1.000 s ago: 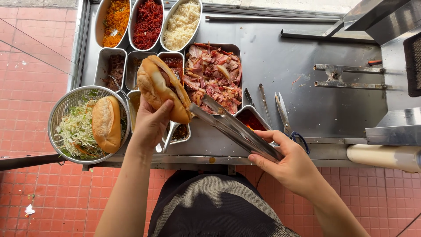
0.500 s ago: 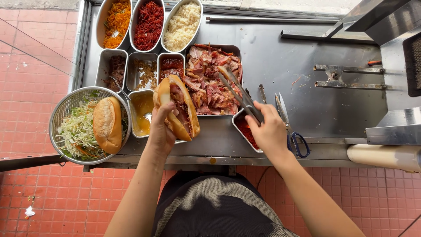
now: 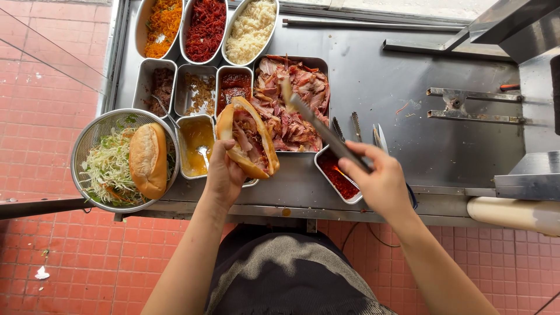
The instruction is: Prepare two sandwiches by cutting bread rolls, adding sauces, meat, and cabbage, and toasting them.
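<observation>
Sandwich (image 3: 248,139), split and meat-filled, sits cupped in my left hand (image 3: 224,175) above the steel desk (image 3: 408,140). I judge it soft, crushable; support from below. Right hand (image 3: 382,184) is clenched on tongs (image 3: 324,129) pinching meat over the tray (image 3: 324,61). Red tile floor (image 3: 46,46) around.

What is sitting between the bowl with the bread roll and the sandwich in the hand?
A small metal tray of yellow sauce with a spoon in it, seen from the head camera.
</observation>
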